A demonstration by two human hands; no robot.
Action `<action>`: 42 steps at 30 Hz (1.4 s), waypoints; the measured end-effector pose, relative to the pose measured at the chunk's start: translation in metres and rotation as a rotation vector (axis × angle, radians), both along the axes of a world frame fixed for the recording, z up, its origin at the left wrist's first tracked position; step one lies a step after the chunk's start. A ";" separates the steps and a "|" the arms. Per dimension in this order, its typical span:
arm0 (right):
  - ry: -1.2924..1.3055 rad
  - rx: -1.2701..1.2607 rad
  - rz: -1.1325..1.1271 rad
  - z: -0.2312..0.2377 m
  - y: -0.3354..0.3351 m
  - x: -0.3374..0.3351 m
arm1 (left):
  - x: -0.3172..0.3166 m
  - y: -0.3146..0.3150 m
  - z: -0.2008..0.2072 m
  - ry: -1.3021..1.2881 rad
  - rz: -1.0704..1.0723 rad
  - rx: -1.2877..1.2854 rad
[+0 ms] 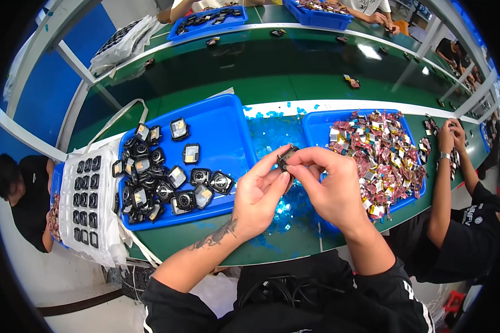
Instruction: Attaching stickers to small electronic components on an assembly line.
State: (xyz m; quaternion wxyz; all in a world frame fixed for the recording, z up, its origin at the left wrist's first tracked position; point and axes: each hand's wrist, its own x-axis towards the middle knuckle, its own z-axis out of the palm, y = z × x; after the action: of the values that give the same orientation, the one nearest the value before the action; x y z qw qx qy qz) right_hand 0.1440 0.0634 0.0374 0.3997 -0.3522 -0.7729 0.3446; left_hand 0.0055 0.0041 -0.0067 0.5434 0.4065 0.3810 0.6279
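Observation:
My left hand [258, 191] and my right hand [328, 186] meet above the green bench, both pinching one small black square part [286, 157] between the fingertips. The part sits just over a scatter of blue film scraps [275, 133]. To my left lies a blue tray [216, 125] with several black square parts [161, 186], some showing silver faces. To my right a second blue tray [316, 123] is heaped with small red and silver pieces [380, 158].
A white bagged rack of black parts [89, 202] lies at the bench's left end. Another person's hands [450, 136] work at the right; a person sits at far left [25, 194]. More blue trays [205, 22] stand across the far belt.

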 end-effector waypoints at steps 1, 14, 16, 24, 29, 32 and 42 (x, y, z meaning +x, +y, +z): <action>-0.003 -0.042 -0.008 -0.001 -0.001 -0.001 | -0.001 -0.001 -0.001 -0.010 -0.007 0.012; -0.013 0.110 0.016 0.000 0.009 0.000 | 0.006 -0.004 -0.001 0.049 -0.011 0.026; -0.042 0.110 0.028 0.002 0.008 0.000 | 0.007 -0.006 -0.001 0.057 0.003 0.028; 0.016 0.060 0.009 -0.002 -0.011 0.010 | 0.003 0.003 0.009 -0.074 0.123 0.086; 0.172 -0.053 -0.044 -0.020 -0.024 0.006 | 0.007 0.000 0.008 -0.029 0.199 0.228; 0.357 -0.245 -0.081 -0.008 -0.025 0.008 | -0.011 0.002 0.007 0.646 0.206 0.411; 0.349 -0.510 0.096 -0.007 -0.024 0.025 | -0.010 0.000 0.014 0.802 0.322 0.397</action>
State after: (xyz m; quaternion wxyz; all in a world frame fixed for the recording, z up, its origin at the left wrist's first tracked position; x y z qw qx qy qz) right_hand 0.1687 0.0396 0.0300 0.4084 -0.3397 -0.5971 0.6011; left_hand -0.0049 0.0046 0.0074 0.1609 0.6486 0.4918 0.5582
